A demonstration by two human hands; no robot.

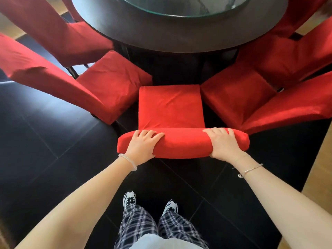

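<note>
A chair in a red fabric cover (170, 106) stands right in front of me, its seat pointing at a round dark table (179, 36). Its backrest top (183, 143) runs across the view below the seat. My left hand (142, 145) grips the left part of the backrest top, fingers over the front and thumb behind. My right hand (222, 143) grips the right part in the same way. Both wrists wear thin bracelets.
Red-covered chairs flank this one: one close on the left (111, 83), one close on the right (237, 97), more behind them. A glass turntable (179, 8) lies on the table. The floor is dark tile (45, 141), with lighter wood flooring at the right edge (321, 177).
</note>
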